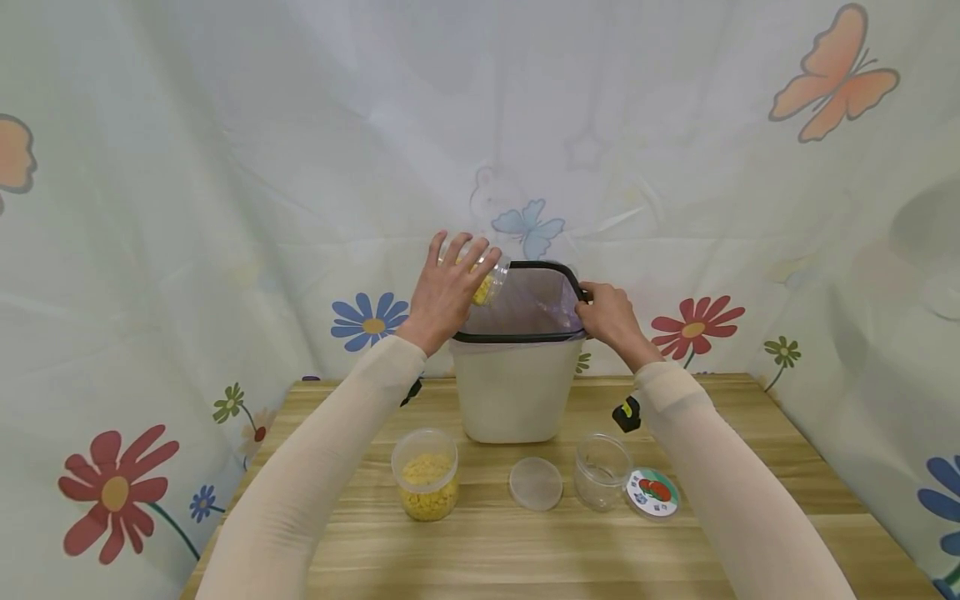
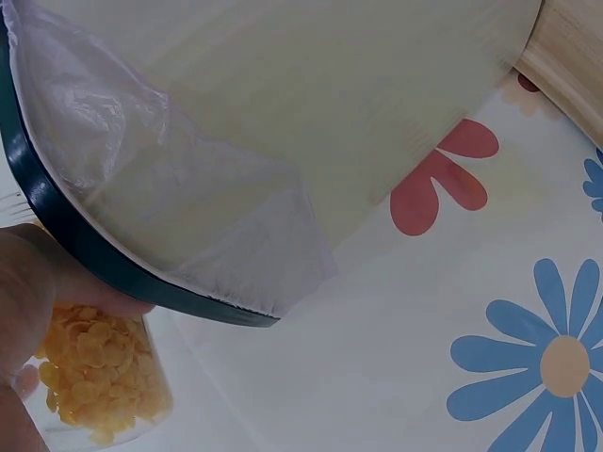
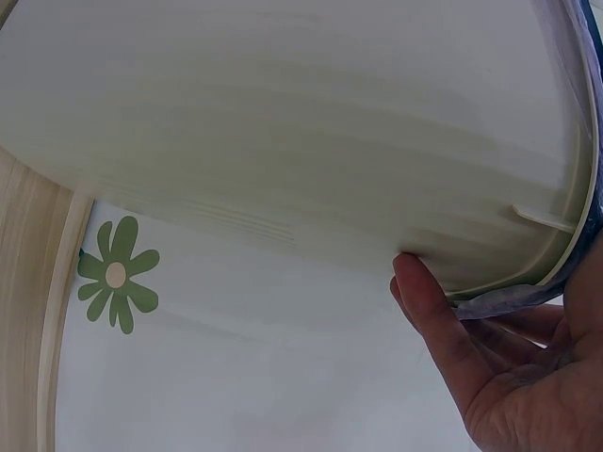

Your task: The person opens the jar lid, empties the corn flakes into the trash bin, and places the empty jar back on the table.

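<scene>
My left hand (image 1: 442, 296) holds a clear plastic jar (image 1: 495, 279) of yellow flakes, tilted at the left rim of a cream-coloured trash bin (image 1: 513, 392). In the left wrist view, flakes (image 2: 102, 367) lie inside the jar beside the bin's dark rim (image 2: 104, 254). A thin, pale purple bag (image 1: 540, 302) lines the bin and folds over its edge. On the opposite side, my right hand (image 1: 609, 317) grips the rim. The right wrist view shows the fingers of that hand (image 3: 518, 386) against the outer wall and the folded bag edge.
On the wooden table (image 1: 487, 558), in front of the bin, stand a jar of yellow flakes (image 1: 427, 492) and an empty clear jar (image 1: 602, 475). A translucent lid (image 1: 536, 483) lies between them; a round lid with a red fruit picture (image 1: 652, 492) is at right. A patterned curtain (image 1: 375, 167) hangs behind.
</scene>
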`<state>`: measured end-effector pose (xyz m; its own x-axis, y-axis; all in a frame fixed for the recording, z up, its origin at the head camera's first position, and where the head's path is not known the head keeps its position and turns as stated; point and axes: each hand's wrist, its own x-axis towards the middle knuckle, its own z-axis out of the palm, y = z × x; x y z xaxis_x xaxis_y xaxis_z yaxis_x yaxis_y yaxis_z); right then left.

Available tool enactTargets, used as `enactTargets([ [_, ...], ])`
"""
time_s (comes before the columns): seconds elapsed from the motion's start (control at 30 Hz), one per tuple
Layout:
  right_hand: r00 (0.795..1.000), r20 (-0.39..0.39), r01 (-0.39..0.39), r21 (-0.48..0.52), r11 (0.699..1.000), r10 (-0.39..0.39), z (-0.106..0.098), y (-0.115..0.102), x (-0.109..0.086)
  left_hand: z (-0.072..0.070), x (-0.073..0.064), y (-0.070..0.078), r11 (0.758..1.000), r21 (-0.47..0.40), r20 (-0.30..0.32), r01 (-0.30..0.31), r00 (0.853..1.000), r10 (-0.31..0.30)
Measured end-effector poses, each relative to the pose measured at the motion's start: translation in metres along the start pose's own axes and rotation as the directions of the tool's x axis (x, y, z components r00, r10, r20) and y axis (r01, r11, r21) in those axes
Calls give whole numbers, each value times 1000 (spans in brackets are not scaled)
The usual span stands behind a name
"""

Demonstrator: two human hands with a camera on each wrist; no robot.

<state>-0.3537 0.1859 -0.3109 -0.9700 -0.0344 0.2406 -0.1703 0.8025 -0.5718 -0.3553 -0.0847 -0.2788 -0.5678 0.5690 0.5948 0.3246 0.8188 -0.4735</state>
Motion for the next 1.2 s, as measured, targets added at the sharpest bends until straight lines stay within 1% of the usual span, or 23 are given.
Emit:
enactTargets([
  [0.47, 1000, -4, 3, -18, 1000, -3, 1, -1, 0, 3, -1, 1, 1000, -9, -10, -7, 1000, 7],
  [0.73, 1000, 4, 5, -5, 1000, -5, 1, -1, -1, 2, -1, 1, 1000, 14, -12, -7, 1000, 7],
  [1.1, 1000, 5, 3, 0, 1000, -3, 0, 0, -1, 3, 0, 1, 998, 44, -22, -42, 999, 43],
  [1.2, 1000, 2, 5, -2, 1000, -5, 0, -1, -1, 2, 0, 1, 997, 54, -14, -49, 999, 50],
])
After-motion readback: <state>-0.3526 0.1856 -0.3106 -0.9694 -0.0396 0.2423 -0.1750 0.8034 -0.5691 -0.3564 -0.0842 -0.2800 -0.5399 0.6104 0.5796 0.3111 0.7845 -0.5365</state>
